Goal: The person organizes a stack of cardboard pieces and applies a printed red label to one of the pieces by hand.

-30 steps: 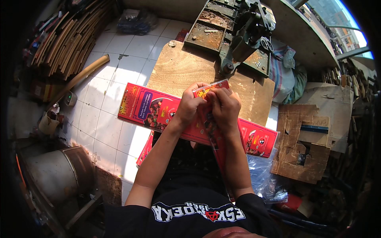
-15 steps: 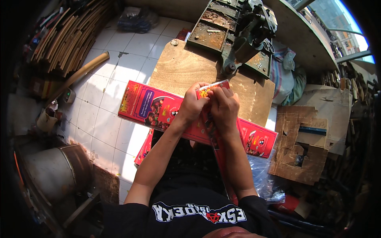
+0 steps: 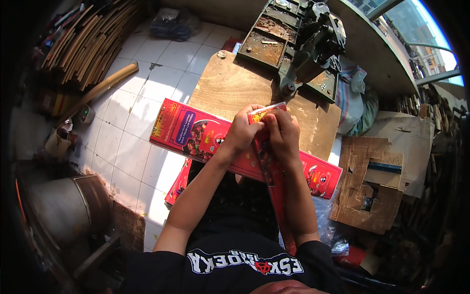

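Note:
A long red printed strip [image 3: 279, 203] runs from my chest up to its yellow-and-red far end, where both hands hold it. My left hand [image 3: 242, 130] pinches the left side of that end. My right hand [image 3: 284, 132] has its fingers and thumb closed on the right side, close beside the left. Below lie more red printed strips [image 3: 169, 130], seemingly a flat stack, stretching crosswise under both wrists. Their far side rests over the near part of a wooden board [image 3: 230, 81]. The exact finger contact on the strip's edge is partly hidden.
Beyond the board stands a dark metal hand press [image 3: 313, 59] with trays [image 3: 264, 46] of small parts. Cut cardboard [image 3: 364, 186] lies at the right, above clear plastic [image 3: 325, 220]. A metal drum [image 3: 63, 206] is at left; stacked boards [image 3: 83, 46] lean far left.
Both hands and the strip's far end have shifted very slightly right in the picture, as has the background. The grip on the strip stays about the same.

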A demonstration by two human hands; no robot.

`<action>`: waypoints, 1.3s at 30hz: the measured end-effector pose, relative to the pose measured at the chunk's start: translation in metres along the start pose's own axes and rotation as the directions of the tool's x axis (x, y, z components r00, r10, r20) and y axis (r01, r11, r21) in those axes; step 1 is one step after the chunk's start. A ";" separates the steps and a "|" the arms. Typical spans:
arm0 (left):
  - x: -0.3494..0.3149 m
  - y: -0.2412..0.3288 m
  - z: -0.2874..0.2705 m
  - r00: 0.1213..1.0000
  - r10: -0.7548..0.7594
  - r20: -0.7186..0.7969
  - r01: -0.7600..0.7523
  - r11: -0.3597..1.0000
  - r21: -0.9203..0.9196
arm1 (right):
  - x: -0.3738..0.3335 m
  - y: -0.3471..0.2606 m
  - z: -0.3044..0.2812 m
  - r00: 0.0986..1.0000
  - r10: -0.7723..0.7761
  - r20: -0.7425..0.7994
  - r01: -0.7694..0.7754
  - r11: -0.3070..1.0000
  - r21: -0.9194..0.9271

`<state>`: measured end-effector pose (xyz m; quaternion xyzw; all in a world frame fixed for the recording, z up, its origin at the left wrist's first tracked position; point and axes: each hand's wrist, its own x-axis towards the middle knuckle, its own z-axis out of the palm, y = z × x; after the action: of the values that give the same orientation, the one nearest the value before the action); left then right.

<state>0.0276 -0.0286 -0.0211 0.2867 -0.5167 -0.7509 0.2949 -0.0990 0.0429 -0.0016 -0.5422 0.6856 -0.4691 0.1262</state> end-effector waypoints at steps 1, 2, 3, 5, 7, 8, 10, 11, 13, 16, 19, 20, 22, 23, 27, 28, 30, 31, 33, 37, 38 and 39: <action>0.000 0.000 -0.001 1.000 -0.005 0.002 0.005 1.000 0.006 | 0.000 -0.001 -0.002 1.000 0.007 0.015 -0.007 1.000 0.016; 0.000 0.000 -0.001 1.000 -0.011 0.008 0.011 1.000 -0.022 | 0.000 -0.002 -0.004 1.000 0.013 0.026 -0.013 0.999 0.030; 0.000 0.000 -0.001 1.000 -0.017 0.014 0.017 0.999 -0.050 | 0.000 -0.001 -0.005 1.000 0.012 0.008 -0.013 0.998 0.061; 0.000 0.001 0.001 0.999 -0.018 0.038 0.022 0.995 -0.094 | -0.002 0.003 -0.005 1.000 0.013 -0.028 -0.009 0.992 0.125; -0.001 0.005 0.004 0.997 -0.010 0.071 0.019 0.992 -0.124 | -0.005 0.016 -0.002 0.991 0.116 -0.068 -0.090 0.947 0.309; -0.002 0.008 0.004 0.995 -0.024 0.095 0.037 0.990 -0.138 | -0.004 0.016 -0.002 0.982 0.170 -0.079 -0.125 0.908 0.400; -0.002 0.013 0.004 0.988 -0.049 0.143 0.073 0.984 -0.163 | -0.005 0.014 -0.004 0.972 0.214 -0.096 -0.142 0.864 0.484; -0.002 0.013 0.004 0.986 -0.041 0.159 0.068 0.984 -0.166 | -0.004 0.015 -0.005 0.973 0.206 -0.099 -0.134 0.865 0.483; -0.002 0.010 0.003 0.981 -0.026 0.191 0.059 0.983 -0.172 | -0.002 0.016 -0.005 0.978 0.183 -0.105 -0.113 0.875 0.471; -0.003 0.016 0.009 0.983 -0.026 0.184 0.066 0.974 -0.216 | -0.001 0.018 -0.005 0.985 0.134 -0.111 -0.076 0.906 0.416; -0.001 0.009 0.008 0.983 0.039 0.182 -0.002 0.979 -0.204 | 0.001 0.013 -0.007 0.992 0.067 -0.105 -0.033 0.953 0.301; -0.001 0.009 0.007 0.984 0.033 0.176 -0.008 0.990 -0.143 | 0.001 0.009 -0.010 0.994 0.041 -0.106 -0.015 0.972 0.236; -0.002 0.010 0.005 0.986 0.022 0.163 -0.019 1.000 -0.019 | 0.002 0.005 -0.011 0.994 0.004 -0.107 0.013 0.987 0.158; -0.002 0.010 0.005 0.988 0.009 0.153 -0.007 1.000 -0.017 | 0.002 0.003 -0.011 0.994 -0.008 -0.109 0.024 0.989 0.143; -0.003 0.008 0.005 0.991 -0.009 0.132 0.008 1.000 0.009 | 0.002 0.000 -0.011 0.995 -0.027 -0.101 0.037 0.995 0.094; -0.003 0.007 0.005 0.991 -0.005 0.132 0.003 1.000 0.019 | 0.003 0.000 -0.011 0.994 -0.042 -0.100 0.051 0.995 0.087; -0.003 0.008 0.006 0.992 0.007 0.128 -0.011 1.000 0.027 | 0.004 0.001 -0.012 0.993 -0.070 -0.099 0.077 0.994 0.071; -0.003 0.008 0.006 0.992 0.014 0.126 -0.017 0.999 0.030 | 0.004 0.001 -0.011 0.992 -0.075 -0.099 0.082 0.994 0.065; -0.004 0.008 0.007 0.992 0.008 0.124 -0.009 1.000 0.006 | 0.004 0.002 -0.010 0.991 -0.086 -0.097 0.092 0.994 0.056; -0.002 0.006 0.006 0.992 0.010 0.124 -0.011 1.000 0.007 | 0.005 -0.001 -0.009 0.991 -0.093 -0.096 0.094 0.996 0.007; -0.002 0.005 0.005 0.993 0.019 0.118 -0.021 1.000 0.013 | 0.005 -0.001 -0.008 0.991 -0.095 -0.094 0.095 0.995 0.000; -0.003 0.005 0.005 0.993 0.028 0.111 -0.031 0.999 0.020 | 0.005 -0.001 -0.007 0.991 -0.097 -0.093 0.097 0.995 -0.006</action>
<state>0.0261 -0.0249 -0.0149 0.2402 -0.5444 -0.7556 0.2737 -0.1058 0.0420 0.0048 -0.5525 0.6639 -0.4989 0.0709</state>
